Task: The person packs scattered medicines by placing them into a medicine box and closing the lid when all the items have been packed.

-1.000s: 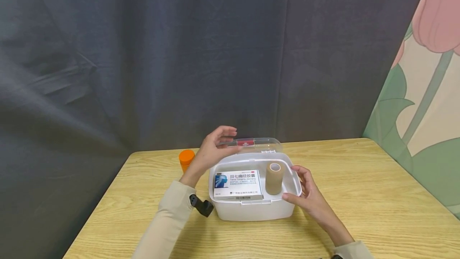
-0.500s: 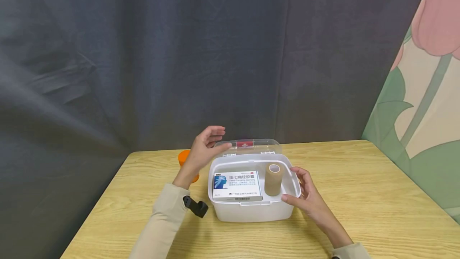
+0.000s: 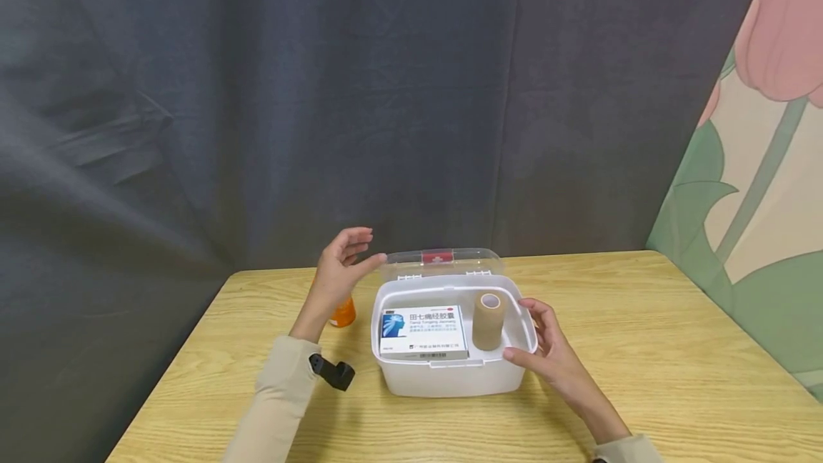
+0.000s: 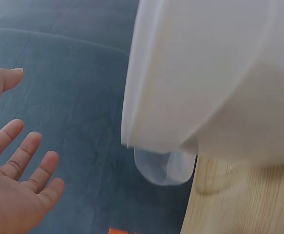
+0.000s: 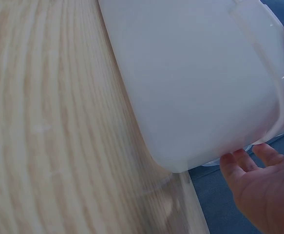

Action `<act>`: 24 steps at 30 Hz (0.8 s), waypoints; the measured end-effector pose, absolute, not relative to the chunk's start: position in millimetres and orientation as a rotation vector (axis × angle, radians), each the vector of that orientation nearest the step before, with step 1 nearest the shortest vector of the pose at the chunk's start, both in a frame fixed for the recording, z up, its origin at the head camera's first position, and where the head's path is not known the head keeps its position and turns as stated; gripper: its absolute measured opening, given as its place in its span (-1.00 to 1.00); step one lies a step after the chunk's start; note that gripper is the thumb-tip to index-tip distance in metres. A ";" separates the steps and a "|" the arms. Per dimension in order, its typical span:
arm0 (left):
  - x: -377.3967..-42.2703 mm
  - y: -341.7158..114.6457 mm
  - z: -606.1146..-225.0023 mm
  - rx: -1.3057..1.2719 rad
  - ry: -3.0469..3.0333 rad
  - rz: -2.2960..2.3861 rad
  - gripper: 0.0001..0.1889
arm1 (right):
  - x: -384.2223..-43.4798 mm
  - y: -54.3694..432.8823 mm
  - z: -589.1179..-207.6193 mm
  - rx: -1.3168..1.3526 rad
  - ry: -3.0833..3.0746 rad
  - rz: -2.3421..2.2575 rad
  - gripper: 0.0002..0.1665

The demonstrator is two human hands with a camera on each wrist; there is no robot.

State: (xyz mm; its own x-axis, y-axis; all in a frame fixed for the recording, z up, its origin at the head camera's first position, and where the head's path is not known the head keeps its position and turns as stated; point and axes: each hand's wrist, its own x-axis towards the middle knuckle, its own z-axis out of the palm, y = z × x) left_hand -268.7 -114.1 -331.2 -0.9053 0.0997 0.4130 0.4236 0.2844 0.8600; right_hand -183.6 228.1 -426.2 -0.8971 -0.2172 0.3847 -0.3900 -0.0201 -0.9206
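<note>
A white first-aid box (image 3: 453,379) stands on the table with its clear lid (image 3: 472,261) swung back. Inside, a white medicine carton (image 3: 424,334) lies on the left, and a roll of tan bandage (image 3: 488,327) stands upright on the right. My right hand (image 3: 549,349) holds the box's right end, thumb by the front corner and fingers along the side; the right wrist view has its fingertips (image 5: 229,161) against the wall. My left hand (image 3: 336,270) is raised with nothing in it, fingers spread, left of the lid. It partly hides an orange bottle (image 3: 343,313).
The light wooden table (image 3: 643,349) reaches back to a dark curtain (image 3: 360,91). On the right stands a wall panel with painted tulips (image 3: 771,198). A black wrist camera (image 3: 332,371) sits on the left sleeve.
My left hand has moved left from above the box's back corner, passing in front of the orange bottle. The right hand has stayed at the box's right end.
</note>
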 end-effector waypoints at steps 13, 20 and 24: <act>-262.6 -141.3 -334.4 -0.391 -2.285 -1.671 -0.48 | -183.7 227.7 -427.0 0.643 -2.114 2.033 -0.13; -262.0 -154.7 -339.2 -0.335 -2.291 -1.672 -0.46 | -183.7 227.3 -427.3 0.651 -2.102 2.053 -0.13; -260.8 -162.1 -338.5 -0.291 -2.286 -1.700 -0.46 | -183.7 227.3 -427.2 0.656 -2.103 2.050 -0.13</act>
State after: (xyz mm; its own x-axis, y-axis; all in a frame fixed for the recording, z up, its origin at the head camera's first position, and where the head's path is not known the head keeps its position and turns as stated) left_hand -260.8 -162.1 -338.5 -0.9413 -0.0038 0.3376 0.3222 0.2887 0.9016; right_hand -183.7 227.3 -427.2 -0.8966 -0.2137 0.3880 -0.3933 -0.0187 -0.9192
